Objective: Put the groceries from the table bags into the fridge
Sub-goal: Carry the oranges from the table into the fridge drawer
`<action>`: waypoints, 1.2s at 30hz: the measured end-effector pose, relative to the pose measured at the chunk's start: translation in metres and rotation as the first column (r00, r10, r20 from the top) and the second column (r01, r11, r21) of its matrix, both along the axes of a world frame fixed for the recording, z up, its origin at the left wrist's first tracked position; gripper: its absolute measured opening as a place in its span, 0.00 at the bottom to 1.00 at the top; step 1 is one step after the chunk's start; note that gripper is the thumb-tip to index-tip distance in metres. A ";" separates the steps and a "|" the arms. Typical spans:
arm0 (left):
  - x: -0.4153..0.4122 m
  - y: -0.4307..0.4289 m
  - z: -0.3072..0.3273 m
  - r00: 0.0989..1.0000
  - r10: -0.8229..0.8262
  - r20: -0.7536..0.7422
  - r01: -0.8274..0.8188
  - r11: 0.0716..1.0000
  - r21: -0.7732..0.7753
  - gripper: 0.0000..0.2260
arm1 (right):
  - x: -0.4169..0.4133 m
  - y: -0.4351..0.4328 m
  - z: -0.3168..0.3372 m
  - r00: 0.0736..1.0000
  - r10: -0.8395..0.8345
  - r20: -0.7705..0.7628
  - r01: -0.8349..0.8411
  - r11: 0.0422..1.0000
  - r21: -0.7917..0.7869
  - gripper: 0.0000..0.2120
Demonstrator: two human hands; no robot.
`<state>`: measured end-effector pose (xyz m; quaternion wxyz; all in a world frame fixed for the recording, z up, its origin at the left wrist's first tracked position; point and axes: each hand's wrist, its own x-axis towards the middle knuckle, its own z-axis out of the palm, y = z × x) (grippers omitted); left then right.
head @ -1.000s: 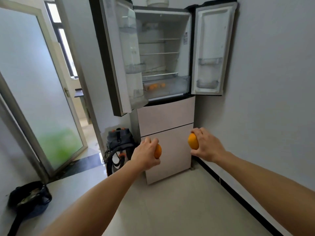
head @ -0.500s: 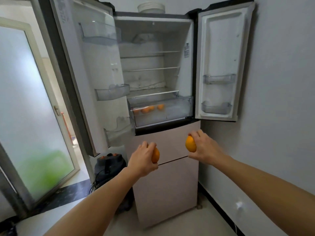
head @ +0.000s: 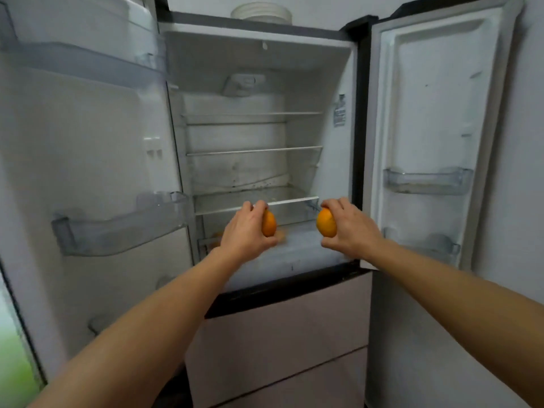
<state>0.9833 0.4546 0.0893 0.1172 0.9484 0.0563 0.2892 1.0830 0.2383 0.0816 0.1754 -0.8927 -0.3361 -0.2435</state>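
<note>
The fridge (head: 357, 128) stands right in front of me with both upper doors swung wide. My left hand (head: 244, 234) grips an orange (head: 268, 223) and my right hand (head: 348, 228) grips a second orange (head: 326, 222). Both hands are raised side by side at the mouth of the clear crisper drawer (head: 309, 254), just under the lowest glass shelf (head: 256, 203). Blurred orange shapes (head: 217, 238), other fruit, show inside the drawer behind my left wrist.
The left door (head: 88, 157) carries clear bins, one (head: 117, 228) at hand height. The right door (head: 441, 113) has two small bins (head: 426, 181). The wire shelves (head: 253, 150) hold nothing. Pink freezer drawers (head: 288, 334) sit below. A white round object (head: 260, 13) rests on top.
I have walked up close to the fridge. Both hands, each still holding its orange, have risen from freezer-drawer height to the crisper drawer's opening.
</note>
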 end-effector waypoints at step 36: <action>0.327 0.110 -0.052 0.342 0.292 -0.893 -0.248 0.945 0.214 0.25 | 0.336 0.215 -0.016 0.864 -0.257 -0.433 -0.274 0.480 -0.833 0.32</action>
